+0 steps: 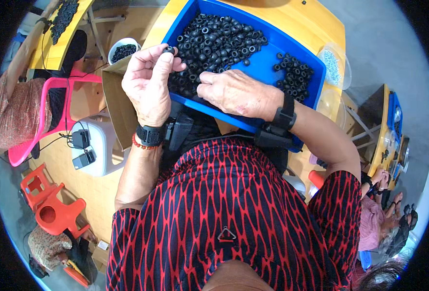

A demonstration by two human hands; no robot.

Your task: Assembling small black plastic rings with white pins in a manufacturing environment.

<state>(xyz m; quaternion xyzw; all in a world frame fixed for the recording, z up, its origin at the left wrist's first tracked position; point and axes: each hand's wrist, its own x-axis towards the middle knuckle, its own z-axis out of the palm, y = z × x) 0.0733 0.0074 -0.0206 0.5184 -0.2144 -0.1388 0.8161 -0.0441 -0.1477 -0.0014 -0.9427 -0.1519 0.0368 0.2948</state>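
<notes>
My left hand is raised over the left end of a blue tray, pinching a small black ring-shaped part between thumb and fingers. Its opening faces up. Inside the tray, a large heap of similar black parts fills the left and middle. A smaller group of them lies apart at the right end. My right hand is low over the tray's near side, its fingers curled together beside the heap. Whatever those fingertips hold, if anything, is hidden.
The tray rests on a yellow table. To its right is a clear container of pale blue bits; left are a white bowl of black parts and a cardboard box. A white stool carries black devices. Other people sit around.
</notes>
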